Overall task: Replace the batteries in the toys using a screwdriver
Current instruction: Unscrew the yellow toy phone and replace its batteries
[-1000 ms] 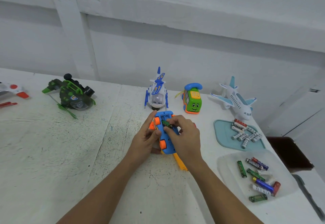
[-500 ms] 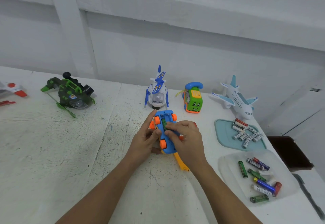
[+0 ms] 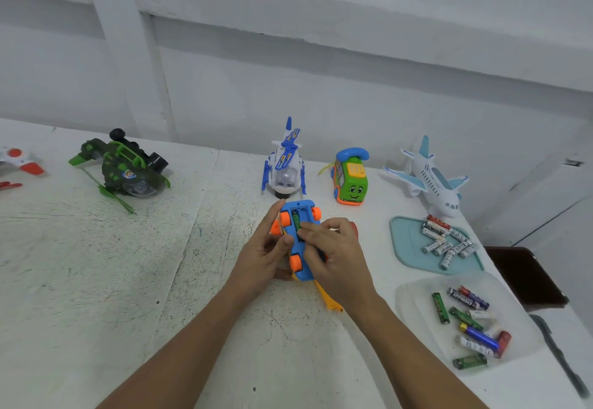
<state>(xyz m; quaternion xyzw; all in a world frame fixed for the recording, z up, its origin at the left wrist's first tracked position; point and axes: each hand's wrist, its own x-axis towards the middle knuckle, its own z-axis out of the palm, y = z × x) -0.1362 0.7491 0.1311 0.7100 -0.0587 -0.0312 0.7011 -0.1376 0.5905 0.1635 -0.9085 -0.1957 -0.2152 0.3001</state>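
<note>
White table (image 3: 96, 280): four toys along the back, namely green helicopter (image 3: 128, 171), white-blue helicopter (image 3: 285, 168), phone car (image 3: 349, 180) and airplane (image 3: 430, 177); two battery trays at right, teal tray (image 3: 404, 248) and clear tray (image 3: 414, 299). Mid-table, left hand (image 3: 260, 257) grips one blue toy car (image 3: 300, 208), wheels up; right hand (image 3: 337, 257), fingers curled, presses one green battery (image 3: 296, 225) into its open bay. One yellow screwdriver (image 3: 330, 301) lies partly hidden under the right wrist.

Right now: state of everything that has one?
Car, upside down, battery bay open.
Battery, lying in the bay.
Left hand, grips car.
Right hand, fingertips on battery; pinch or press unclear.
Teal tray, holds batteries.
Clear tray, holds mixed batteries.
White helicopter, upright.
Phone toy, upright.
Plane, upright.
Green helicopter, untouched.
</note>
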